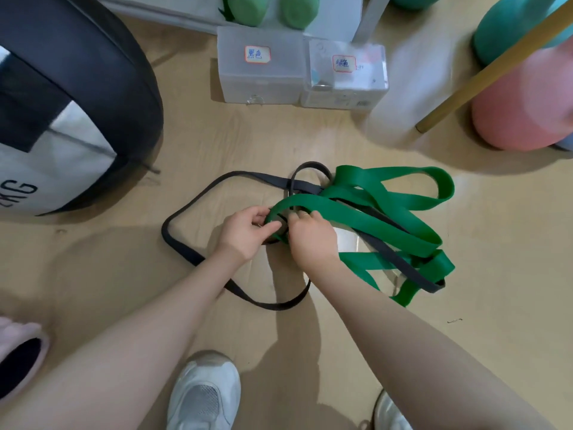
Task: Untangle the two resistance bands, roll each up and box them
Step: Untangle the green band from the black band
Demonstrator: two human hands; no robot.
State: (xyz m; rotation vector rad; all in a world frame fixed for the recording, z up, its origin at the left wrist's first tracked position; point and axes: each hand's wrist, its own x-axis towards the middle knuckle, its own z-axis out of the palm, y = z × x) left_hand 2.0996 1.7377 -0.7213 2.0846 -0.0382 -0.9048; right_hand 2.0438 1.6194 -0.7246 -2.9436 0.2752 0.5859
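Observation:
A wide green resistance band (387, 209) lies in loose loops on the wooden floor, tangled with a narrow black band (192, 206) that runs through it and spreads in a big loop to the left. My left hand (248, 231) pinches the curled end of the green band at its left tip. My right hand (310, 237) grips the same curl from the right side, fingers bent over it. Two translucent plastic boxes stand at the back: one (263, 79) with a label on its lid, and a second labelled one (350, 88) to its right.
A large black and white weighted ball (62, 119) fills the left. A pink dome (524, 113) and a teal dome (508, 35) sit at the right, with a wooden pole (483, 76) leaning across. My white shoes (204, 395) are at the bottom edge.

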